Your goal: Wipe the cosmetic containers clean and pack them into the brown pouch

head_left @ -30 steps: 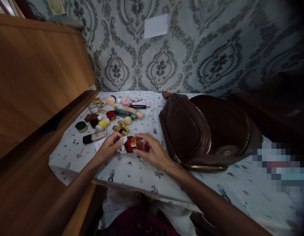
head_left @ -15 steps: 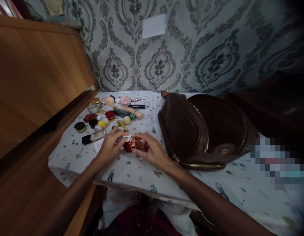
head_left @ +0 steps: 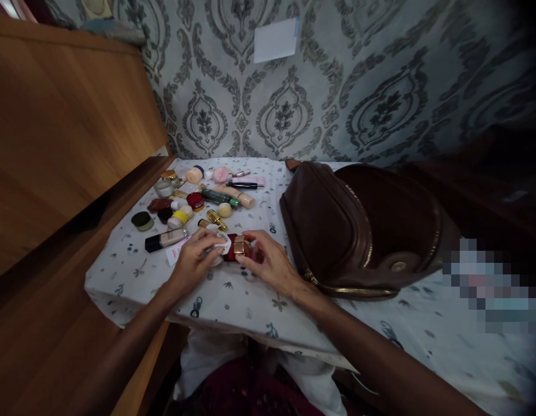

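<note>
My right hand (head_left: 270, 261) grips a small dark red container with a shiny copper-gold band (head_left: 239, 245), thumb and fingers around its right end. Pinched in my left hand (head_left: 195, 254) is a white pad or wipe (head_left: 225, 245), pressed against the container's red left end. The fingers partly hide both. Just beyond my left hand lies a gold tube (head_left: 216, 219). To its left, a foundation bottle with a black cap (head_left: 166, 240) lies on its side, next to a small white-and-pink card (head_left: 174, 254) partly under my left hand.
Cosmetics crowd the left of the patterned cloth (head_left: 250, 312): a red jar (head_left: 195, 201), a green tube (head_left: 220, 197), a dark-lidded jar (head_left: 141, 221) and several others. A brown leather bag (head_left: 324, 225) stands at right. A wooden cabinet (head_left: 72, 110) borders the left.
The red container has turned so its copper band faces up more. The white pad shows larger now, spread against the red end. Both hands stay in nearly the same place.
</note>
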Tool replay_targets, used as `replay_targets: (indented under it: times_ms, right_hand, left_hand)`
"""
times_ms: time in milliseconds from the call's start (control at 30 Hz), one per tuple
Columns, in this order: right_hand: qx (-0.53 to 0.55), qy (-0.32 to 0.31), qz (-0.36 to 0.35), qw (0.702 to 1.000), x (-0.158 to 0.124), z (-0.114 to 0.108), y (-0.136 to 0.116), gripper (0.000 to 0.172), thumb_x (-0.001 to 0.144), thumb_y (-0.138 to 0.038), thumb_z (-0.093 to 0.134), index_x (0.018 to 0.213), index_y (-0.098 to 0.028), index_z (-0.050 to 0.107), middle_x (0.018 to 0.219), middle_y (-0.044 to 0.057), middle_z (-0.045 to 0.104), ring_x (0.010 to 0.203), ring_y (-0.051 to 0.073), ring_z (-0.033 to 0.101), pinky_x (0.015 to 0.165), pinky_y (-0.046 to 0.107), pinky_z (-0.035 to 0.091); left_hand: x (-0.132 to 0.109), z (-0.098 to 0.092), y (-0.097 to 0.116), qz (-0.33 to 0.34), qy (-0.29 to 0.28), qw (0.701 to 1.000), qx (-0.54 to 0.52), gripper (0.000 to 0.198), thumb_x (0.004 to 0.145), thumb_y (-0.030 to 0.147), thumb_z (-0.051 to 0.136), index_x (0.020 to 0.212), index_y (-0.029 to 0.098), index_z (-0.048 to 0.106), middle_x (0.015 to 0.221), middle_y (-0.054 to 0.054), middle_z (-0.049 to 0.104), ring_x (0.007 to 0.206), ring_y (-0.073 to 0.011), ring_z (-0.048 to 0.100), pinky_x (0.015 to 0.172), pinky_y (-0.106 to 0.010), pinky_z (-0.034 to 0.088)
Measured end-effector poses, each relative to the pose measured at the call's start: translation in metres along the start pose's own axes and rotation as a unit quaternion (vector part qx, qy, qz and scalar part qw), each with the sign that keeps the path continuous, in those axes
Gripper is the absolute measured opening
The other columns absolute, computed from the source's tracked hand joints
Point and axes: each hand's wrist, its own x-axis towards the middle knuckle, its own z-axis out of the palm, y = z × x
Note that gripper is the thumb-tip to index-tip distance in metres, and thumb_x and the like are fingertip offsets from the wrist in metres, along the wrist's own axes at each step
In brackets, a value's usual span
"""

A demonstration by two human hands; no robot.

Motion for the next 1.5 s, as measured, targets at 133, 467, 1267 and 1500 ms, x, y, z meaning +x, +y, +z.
replay_targets:
  times_ms: [133,467,1267,1500]
  right_hand:
    - [0.011,0.013,-0.007,1.0,0.0,0.001,0.005,0.044,0.087,-0.039,0.063,0.127,-0.021,0.056,0.107,0.007,0.063,0.068,0.014,0.057,0.067,0.03,0.049]
    - [0.067,0.02,0.036,0.997,0.003,0.001,0.01,0.039,0.088,-0.04,0.058,0.121,-0.02,0.057,0.107,0.008,0.066,0.082,0.018,0.062,0.074,0.032,0.051]
    - [-0.039,0.031,0.018,0.999,0.003,0.002,0.014,0.046,0.079,-0.026,0.069,0.121,-0.021,0.054,0.117,0.01,0.058,0.089,0.02,0.061,0.079,0.035,0.05]
    - [-0.053,0.033,0.004,0.998,0.003,0.004,0.017,0.056,0.076,-0.018,0.07,0.129,-0.021,0.052,0.112,0.008,0.06,0.089,0.02,0.063,0.082,0.035,0.052]
  left_hand:
    - [0.001,0.008,0.002,0.034,0.025,0.999,0.03,0.016,0.094,0.021,0.056,0.105,0.019,0.068,0.096,-0.005,0.059,0.091,-0.0175,0.058,0.08,-0.03,0.048]
    - [0.007,0.015,0.0,0.093,0.006,0.992,0.081,0.02,0.095,0.018,0.053,0.108,0.019,0.069,0.1,-0.008,0.059,0.095,-0.0187,0.058,0.083,-0.032,0.049]
    - [0.008,0.019,-0.006,0.049,0.026,0.997,0.049,0.019,0.095,0.021,0.054,0.106,0.019,0.069,0.095,-0.006,0.059,0.091,-0.0179,0.059,0.08,-0.031,0.049]
    - [0.007,0.02,-0.007,0.049,0.027,0.997,0.045,0.019,0.094,0.02,0.054,0.107,0.018,0.069,0.096,-0.006,0.06,0.092,-0.0186,0.059,0.081,-0.031,0.049]
